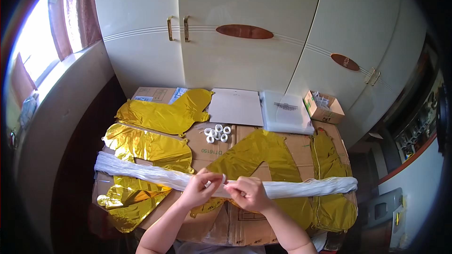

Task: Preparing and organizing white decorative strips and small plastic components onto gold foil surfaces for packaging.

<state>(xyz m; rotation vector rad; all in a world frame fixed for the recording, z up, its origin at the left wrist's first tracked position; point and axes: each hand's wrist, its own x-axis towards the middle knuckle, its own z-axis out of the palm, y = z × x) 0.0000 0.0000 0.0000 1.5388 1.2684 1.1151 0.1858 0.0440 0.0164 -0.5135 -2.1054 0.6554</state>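
Note:
My left hand point(201, 189) is closed in a pinch, with a small white ring-shaped roll point(224, 178) at its fingertips. Just beside it, my right hand point(248, 194) also has thumb and fingers pressed together; what they pinch is too small to name. Both hands are over a long bundle of white string point(306, 187) that runs across the table and passes beneath them. Flat gold foil balloons lie under the bundle, one shaped like a large angled figure point(245, 153). Beyond my hands sits a small cluster of white ribbon rolls point(216, 134).
Cardboard point(301, 146) covers the table. More gold foil balloons point(162, 115) lie at left and right. A white sheet point(235, 107), a stack of clear plastic bags point(286, 113) and a small open box point(325, 108) line the far edge, before a pale wardrobe point(245, 0).

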